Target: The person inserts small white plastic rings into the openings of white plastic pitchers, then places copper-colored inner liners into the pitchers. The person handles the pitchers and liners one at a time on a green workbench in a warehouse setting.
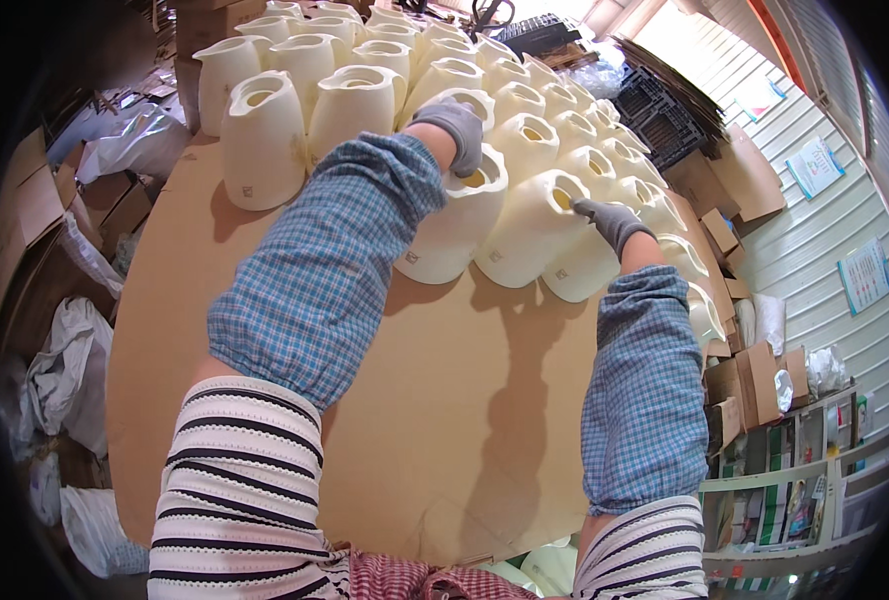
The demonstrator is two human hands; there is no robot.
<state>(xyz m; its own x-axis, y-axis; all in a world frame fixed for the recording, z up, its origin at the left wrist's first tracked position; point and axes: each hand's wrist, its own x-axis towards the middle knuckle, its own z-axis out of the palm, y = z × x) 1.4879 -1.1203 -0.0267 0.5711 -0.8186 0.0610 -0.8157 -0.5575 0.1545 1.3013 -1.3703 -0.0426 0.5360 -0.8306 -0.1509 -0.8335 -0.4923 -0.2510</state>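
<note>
While pale cream jugs crowd the far half of the tabletop, the one at the left hand [455,135] is the left-hand jug [443,245], standing upright at the near edge of the group. Its round mouth shows a yellowish inside; whether anything lies deeper cannot be seen. The left hand, in a grey glove, bends over its rim from above, fingers pointing down at the mouth; how firmly they grip cannot be told.

Just to the right stands a second upright jug [525,235], its mouth also yellowish within. The right hand [615,222], gloved in grey too, has its fingertips at the right side of that mouth; whether they close on the rim is unclear. A third jug [577,270] stands below the right hand, partly covered by it.

At the left of the group, two more jugs, one [265,150] slightly nearer than the other [350,115], stand side by side. Some three dozen jugs show in all, overlapping too much for an exact count. The brown tabletop [415,400] carries the shadow of an arm. Farther right, three printed sheets [815,168] hang on a ribbed wall [800,235], and an open carton [760,380] stands beside the table.
</note>
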